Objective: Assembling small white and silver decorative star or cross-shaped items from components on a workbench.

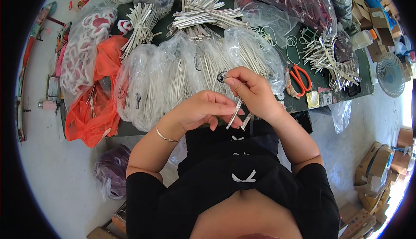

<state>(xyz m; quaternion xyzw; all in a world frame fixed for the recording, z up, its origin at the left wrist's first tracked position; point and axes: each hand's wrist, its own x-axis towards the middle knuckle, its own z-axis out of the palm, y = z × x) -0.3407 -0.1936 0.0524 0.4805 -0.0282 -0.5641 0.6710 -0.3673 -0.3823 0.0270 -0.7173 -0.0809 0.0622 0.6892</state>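
At one table (pixel 298 104), the right hand (pixel 255 92) clamps two silvery strips (pixel 234 115), the left hand's (pixel 197 110) grip unclear.

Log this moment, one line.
left hand: at silver strips | right hand: curled over them | grips: unclear | ahead: clear bags, orange-handled scissors

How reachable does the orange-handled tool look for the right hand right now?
Probably yes: the right hand is close by, and the handles of the orange-handled tool lie uncovered. However, the hand pinches a small dark piece, so it would likely need freeing first.
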